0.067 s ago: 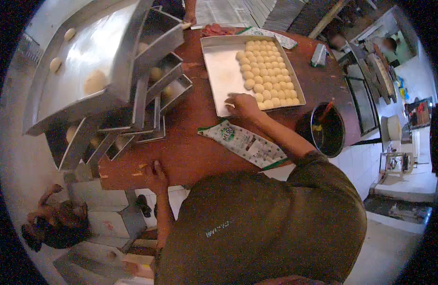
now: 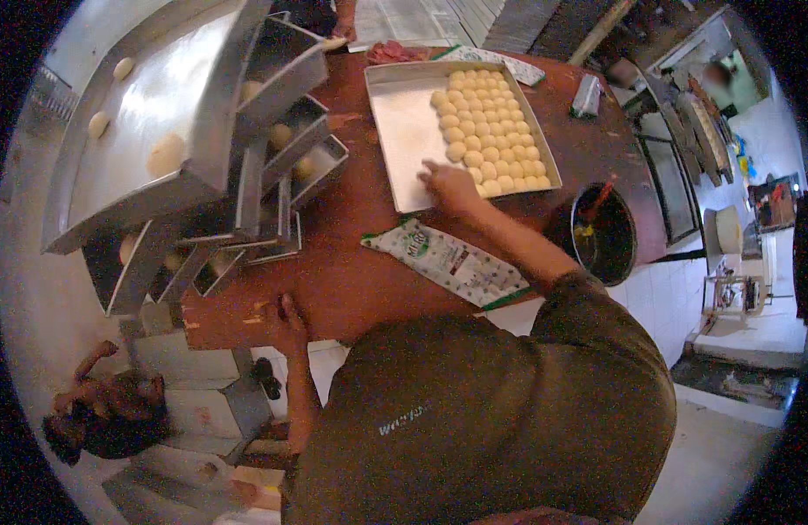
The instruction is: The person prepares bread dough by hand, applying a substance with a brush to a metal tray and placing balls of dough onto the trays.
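A shallow square metal tray (image 2: pixel 408 131) lies on the table, with rows of pale, round dough balls (image 2: pixel 487 122) filling its right side. My right hand (image 2: pixel 454 188) is over the near part of the tray, left of the nearest dough balls. Its fingers are bent and apart, and nothing shows in them. My left hand (image 2: pixel 286 325) rests at the table's near edge, fingers apart, holding nothing visible. A white and green printed plastic packet (image 2: pixel 452 264) lies between the tray and my body, beneath my right forearm.
Stacked metal trays (image 2: pixel 203 171) with dough balls stand at the left. A dark pot (image 2: pixel 604 234) stands on the right of the reddish-brown table (image 2: pixel 338 254). A co-worker's hand (image 2: pixel 344 33) shows at the far edge. Another person (image 2: pixel 111 402) is at lower left.
My right hand has shifted slightly over the tray, its fingers a little farther from me. The whole view has moved slightly. My left hand stays at the table edge.
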The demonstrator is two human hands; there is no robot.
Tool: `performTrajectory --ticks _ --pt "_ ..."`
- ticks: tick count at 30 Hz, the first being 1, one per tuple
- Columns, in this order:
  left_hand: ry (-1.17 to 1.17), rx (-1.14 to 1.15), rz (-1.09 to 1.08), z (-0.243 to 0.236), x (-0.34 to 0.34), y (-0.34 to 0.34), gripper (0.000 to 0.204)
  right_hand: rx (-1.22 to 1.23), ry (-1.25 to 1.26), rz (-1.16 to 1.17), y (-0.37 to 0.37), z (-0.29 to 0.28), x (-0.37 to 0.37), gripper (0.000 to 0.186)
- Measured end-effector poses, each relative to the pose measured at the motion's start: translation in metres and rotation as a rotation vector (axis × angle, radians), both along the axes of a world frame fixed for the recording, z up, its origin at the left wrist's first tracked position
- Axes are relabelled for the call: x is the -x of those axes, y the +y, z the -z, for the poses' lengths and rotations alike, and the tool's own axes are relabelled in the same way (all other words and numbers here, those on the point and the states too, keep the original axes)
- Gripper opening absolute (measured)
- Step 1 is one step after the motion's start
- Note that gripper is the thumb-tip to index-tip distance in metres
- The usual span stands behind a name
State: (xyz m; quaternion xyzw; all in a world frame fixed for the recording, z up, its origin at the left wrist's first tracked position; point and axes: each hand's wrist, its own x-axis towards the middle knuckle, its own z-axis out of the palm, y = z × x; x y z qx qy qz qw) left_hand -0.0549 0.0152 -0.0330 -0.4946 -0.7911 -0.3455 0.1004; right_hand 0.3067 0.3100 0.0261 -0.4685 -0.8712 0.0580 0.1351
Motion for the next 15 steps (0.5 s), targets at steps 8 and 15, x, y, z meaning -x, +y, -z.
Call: performTrajectory --ticks 8,15 --pt "-0.499 0.217 -0.044 -0.055 -0.025 0.006 0.045 -0.098 -0.292 -0.065 0.074 -0.013 -0.034 0.012" --pt "-1.896 -0.209 0.252 -0.081 -0.085 0.057 0.061 0.338 0.849 -0.288 -0.097 -0.061 0.090 0.026"
